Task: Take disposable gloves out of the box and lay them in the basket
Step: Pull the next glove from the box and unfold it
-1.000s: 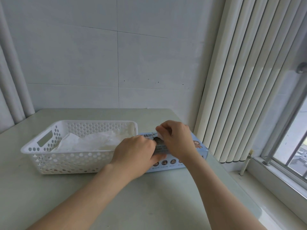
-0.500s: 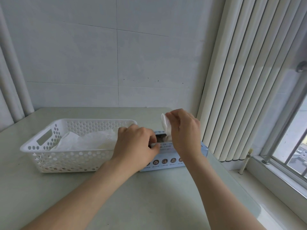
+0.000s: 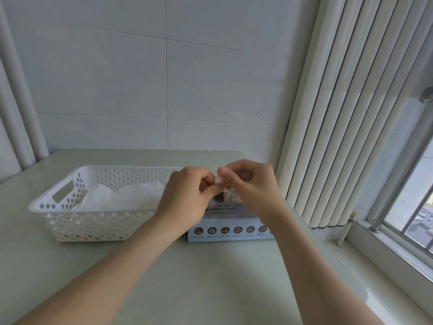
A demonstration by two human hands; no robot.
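A light blue glove box lies on the table, just right of a white perforated basket. Thin translucent gloves lie crumpled inside the basket. Above the box's opening, my left hand and my right hand meet, both pinching the top of one clear glove. The rest of that glove hangs down toward the opening, mostly hidden behind my fingers.
The pale green table ends at its right edge close to the box. Vertical white blinds and a window sill stand to the right. A tiled wall rises behind the table.
My right hand has drawn a glove up out of the box. My left hand left the box top and rose to pinch the same glove.
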